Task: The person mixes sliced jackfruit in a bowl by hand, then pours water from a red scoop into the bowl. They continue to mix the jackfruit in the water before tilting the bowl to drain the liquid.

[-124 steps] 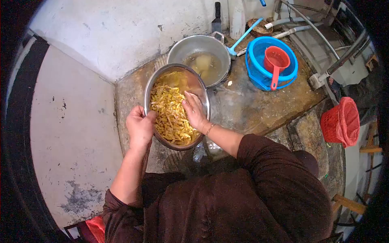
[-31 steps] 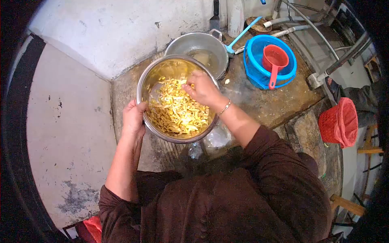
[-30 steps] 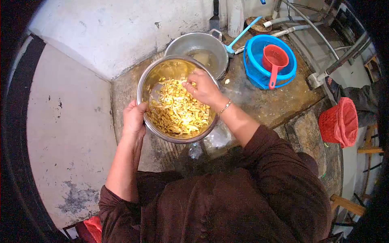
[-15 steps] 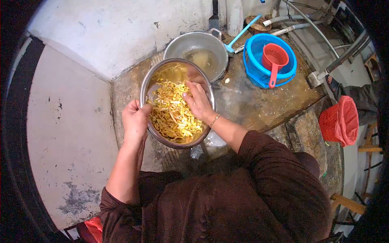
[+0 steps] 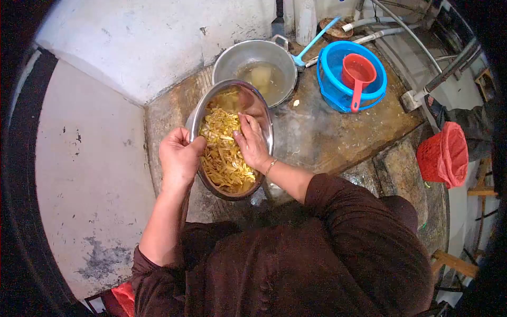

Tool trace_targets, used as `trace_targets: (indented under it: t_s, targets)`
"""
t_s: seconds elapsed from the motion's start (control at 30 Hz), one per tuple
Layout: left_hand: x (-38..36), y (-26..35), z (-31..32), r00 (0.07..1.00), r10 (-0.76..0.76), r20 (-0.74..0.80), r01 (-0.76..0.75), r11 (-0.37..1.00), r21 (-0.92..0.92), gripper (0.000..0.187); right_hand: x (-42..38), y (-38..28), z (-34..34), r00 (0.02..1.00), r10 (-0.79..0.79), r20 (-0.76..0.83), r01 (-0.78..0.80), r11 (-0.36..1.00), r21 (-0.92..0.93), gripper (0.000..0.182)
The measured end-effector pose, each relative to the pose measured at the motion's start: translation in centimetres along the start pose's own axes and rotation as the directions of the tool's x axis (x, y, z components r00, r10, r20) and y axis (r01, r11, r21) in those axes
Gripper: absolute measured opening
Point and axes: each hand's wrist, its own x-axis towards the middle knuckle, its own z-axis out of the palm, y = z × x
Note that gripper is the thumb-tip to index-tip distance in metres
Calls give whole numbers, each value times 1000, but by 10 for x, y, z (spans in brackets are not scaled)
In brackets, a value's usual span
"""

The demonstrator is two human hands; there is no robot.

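1. Brown sleeves fill the near edge of the head view; both forearms reach forward from them over a wet stone tabletop (image 5: 338,132).
2. Nearest the body, the left hand (image 5: 179,158) is clamped on the near-left rim of a steel bowl (image 5: 264,113), thumb over the edge, holding the bowl tipped steeply so its mouth faces right.
3. The right hand (image 5: 252,143), with a thin bracelet at the wrist, lies flat and spread inside the bowl, fingers stretched out and pressed against the yellow strips (image 5: 222,153); it grips nothing.
4. The yellow strips are heaped against the bowl's lower, near side, between the two hands, with the upper inner wall left bare and shiny.
5. Just beyond the bowl, touching or nearly touching its far rim, stands a larger metal pot (image 5: 232,58) with cloudy liquid and pale lumps in it.
6. To the right of the pot sits a blue basin (image 5: 330,87) with a red scoop (image 5: 358,74) lying in it, handle pointing toward the viewer; a light blue handle (image 5: 317,39) leans between pot and basin.
7. Farther right, off the tabletop, stands a red basket (image 5: 443,156).
8. A white wall (image 5: 148,37) closes the far left.
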Motion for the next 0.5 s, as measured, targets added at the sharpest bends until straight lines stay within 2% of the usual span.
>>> trace_targets:
  t_s: [0.17, 0.27, 0.5]
  targets:
    - [-4, 3, 1, 1000, 5, 23, -5, 1000, 0, 18, -9, -8, 3, 1000, 11, -1, -11, 999, 31, 53]
    - [-10, 12, 4, 999, -42, 34, 40, 998, 42, 19, -11, -7, 8, 1000, 9, -12, -9, 1000, 1, 54]
    - [-15, 20, 7, 998, -16, 61, 13, 999, 47, 20, -15, -5, 9, 1000, -9, -29, 11, 999, 50, 53]
